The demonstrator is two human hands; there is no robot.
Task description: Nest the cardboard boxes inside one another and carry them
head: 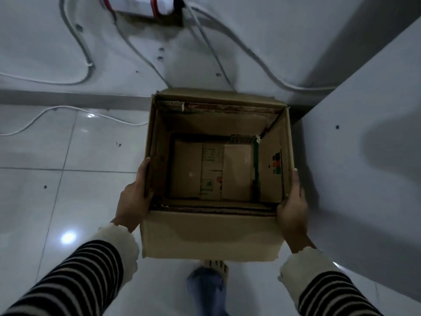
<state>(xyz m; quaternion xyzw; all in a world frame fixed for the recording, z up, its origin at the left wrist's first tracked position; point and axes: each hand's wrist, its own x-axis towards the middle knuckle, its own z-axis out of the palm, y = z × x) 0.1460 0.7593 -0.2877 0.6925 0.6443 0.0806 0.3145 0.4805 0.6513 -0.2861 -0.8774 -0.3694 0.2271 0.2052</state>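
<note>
A large open brown cardboard box [209,238] is held in front of me, above the tiled floor. Nested inside it sits a smaller cardboard box [271,165], and within that an even smaller one whose printed bottom flaps [210,172] show. My left hand [134,199] grips the big box's left wall, thumb over the rim. My right hand [292,206] presses against the right wall near the front corner. Both sleeves are striped with pale cuffs.
White floor tiles [68,179] lie below, with a white cable [57,110] on the left. Grey cables [205,42] run down the wall from a white device [139,5] at the top. A grey wall [364,156] juts out on the right. My foot [209,277] shows under the box.
</note>
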